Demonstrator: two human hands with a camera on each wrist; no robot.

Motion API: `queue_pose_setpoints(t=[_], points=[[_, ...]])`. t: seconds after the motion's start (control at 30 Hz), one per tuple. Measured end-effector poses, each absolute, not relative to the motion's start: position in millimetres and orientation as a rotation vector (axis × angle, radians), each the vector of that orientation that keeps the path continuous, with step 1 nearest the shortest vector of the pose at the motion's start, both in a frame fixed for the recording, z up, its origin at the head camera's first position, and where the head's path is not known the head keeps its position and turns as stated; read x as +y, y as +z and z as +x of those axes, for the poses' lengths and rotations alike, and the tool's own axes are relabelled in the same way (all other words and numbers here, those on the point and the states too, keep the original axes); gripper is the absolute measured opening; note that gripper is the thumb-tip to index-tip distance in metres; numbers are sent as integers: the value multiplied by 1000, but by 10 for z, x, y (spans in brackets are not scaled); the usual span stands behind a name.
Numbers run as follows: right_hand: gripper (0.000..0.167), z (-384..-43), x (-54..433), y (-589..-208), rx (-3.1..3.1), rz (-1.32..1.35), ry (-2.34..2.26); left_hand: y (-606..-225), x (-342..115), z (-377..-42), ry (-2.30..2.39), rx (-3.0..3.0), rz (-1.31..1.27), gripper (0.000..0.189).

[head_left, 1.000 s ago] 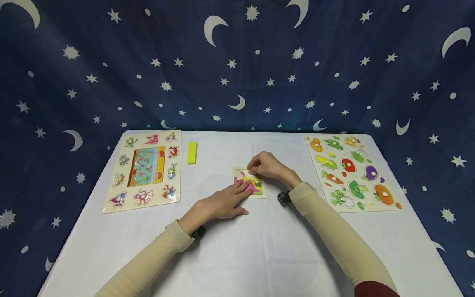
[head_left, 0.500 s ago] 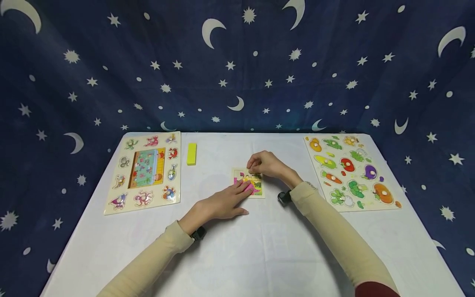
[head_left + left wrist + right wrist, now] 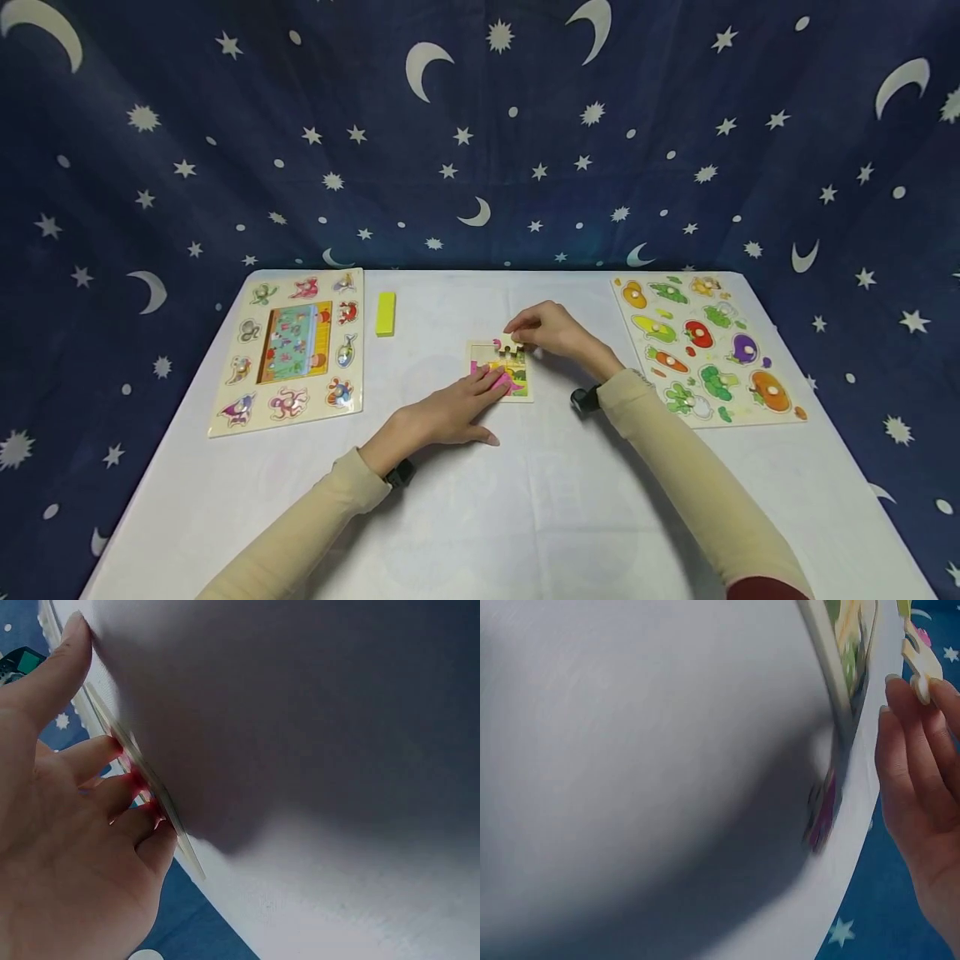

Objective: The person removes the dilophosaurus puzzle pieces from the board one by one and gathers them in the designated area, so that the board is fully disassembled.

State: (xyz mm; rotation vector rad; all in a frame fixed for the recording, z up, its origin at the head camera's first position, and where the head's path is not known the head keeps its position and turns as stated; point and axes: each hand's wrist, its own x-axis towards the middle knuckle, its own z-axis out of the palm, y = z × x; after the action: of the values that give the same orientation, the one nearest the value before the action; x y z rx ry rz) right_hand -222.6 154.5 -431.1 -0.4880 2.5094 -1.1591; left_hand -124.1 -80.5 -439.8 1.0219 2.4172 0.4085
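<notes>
A small square jigsaw puzzle in a pale tray (image 3: 482,354) lies at the middle of the table, its picture pink, yellow and green. My left hand (image 3: 452,407) rests on its lower left part with fingers stretched out; in the left wrist view the fingertips (image 3: 161,836) touch the puzzle and the thumb stands apart. Above the tray's far edge my right hand (image 3: 553,328) pinches a jigsaw piece (image 3: 511,345) between thumb and fingers. The right wrist view shows this pale-edged jigsaw piece (image 3: 921,656) raised off the tray. My left fingers hide part of the picture.
On the left lies a sea-animal peg puzzle board (image 3: 247,400). A yellow block (image 3: 386,314) stands beside it. The right side holds a vegetable peg puzzle board (image 3: 686,367). A dark blue star-patterned cloth (image 3: 480,167) hangs behind the white table (image 3: 540,500).
My right hand has lifted the jigsaw piece up from the tray and shifted slightly right. Bare tray now shows at the upper left. My left hand has stayed in place.
</notes>
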Motion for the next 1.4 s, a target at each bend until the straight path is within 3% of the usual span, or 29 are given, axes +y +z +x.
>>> queue_pose_setpoints(t=[0.8,1.4], points=[[20,-2318,2427,-4337,2569,-211,-1040,-4414,-814,-1234,449,2427,964,91],[16,-2308,2416,-4432,2679,-271,-973,-4406,-822,-1244,558,2413,963,85]])
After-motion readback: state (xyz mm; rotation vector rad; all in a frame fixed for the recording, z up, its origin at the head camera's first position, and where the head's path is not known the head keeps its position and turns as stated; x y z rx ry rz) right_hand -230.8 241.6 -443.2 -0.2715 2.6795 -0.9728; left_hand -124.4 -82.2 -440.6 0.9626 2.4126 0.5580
